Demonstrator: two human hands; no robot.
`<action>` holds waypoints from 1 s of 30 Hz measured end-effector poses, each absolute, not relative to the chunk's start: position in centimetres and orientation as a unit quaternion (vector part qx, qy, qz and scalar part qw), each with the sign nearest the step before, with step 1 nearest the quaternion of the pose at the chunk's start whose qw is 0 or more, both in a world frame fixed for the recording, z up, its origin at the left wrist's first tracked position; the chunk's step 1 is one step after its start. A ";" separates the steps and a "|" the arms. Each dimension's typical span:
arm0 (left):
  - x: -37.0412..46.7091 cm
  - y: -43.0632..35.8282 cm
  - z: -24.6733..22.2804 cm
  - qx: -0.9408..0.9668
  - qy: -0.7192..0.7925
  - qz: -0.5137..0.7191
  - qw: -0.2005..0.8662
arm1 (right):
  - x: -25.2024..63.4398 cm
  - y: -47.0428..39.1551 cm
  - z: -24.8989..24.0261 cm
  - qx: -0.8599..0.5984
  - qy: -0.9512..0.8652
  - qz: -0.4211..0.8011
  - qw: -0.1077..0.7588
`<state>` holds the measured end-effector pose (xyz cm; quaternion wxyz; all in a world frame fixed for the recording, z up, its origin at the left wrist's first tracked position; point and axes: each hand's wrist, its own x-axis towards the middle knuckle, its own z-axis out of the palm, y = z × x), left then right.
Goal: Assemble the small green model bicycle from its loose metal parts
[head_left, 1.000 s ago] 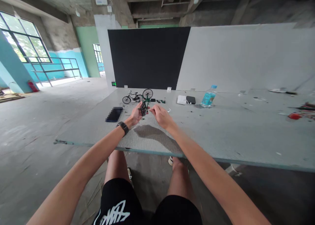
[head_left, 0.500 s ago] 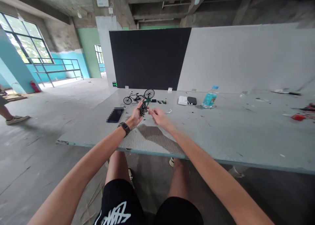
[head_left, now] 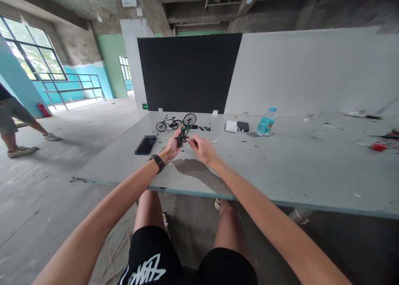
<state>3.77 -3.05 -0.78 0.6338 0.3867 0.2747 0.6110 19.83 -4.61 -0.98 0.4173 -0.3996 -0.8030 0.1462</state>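
Observation:
My left hand (head_left: 173,146), a dark watch on its wrist, is closed around a small dark green model bicycle (head_left: 181,138), held on end above the table with one spoked wheel at the top. Close to the bicycle's right side, my right hand (head_left: 201,148) has its thumb and finger pinched together; what is between them is too small to make out. A second model bicycle (head_left: 168,123), black, stands on the table behind my left hand. Several small dark and green parts (head_left: 205,128) lie beyond my right hand, and tiny white pieces (head_left: 214,140) lie beside it.
On the grey table (head_left: 280,168) are a phone (head_left: 145,145) at left, a white box (head_left: 231,126), a black case (head_left: 243,126) and a bottle with blue label (head_left: 266,122). Red items (head_left: 378,147) lie far right. A person (head_left: 15,119) walks at far left.
My right hand has shifted slightly, its fingers staying close to the bicycle. My left hand keeps its hold almost unmoved. The person at far left has come further into view.

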 end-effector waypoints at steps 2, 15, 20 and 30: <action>3.8 -3.0 -0.9 0.403 0.271 0.605 0.631 | 19.7 -3.9 -1.5 -0.394 -0.764 0.290 0.420; 3.4 -2.2 -1.3 0.376 0.262 0.618 0.639 | 19.8 -5.3 -1.0 -0.397 -0.848 -0.020 0.351; 3.8 -2.5 -1.1 0.376 0.256 0.627 0.633 | 19.3 -4.9 -1.2 -0.405 -0.818 0.077 0.401; 3.2 -1.9 -1.7 0.479 0.234 0.595 0.601 | 19.4 -4.3 -0.9 -0.382 -0.640 0.538 0.393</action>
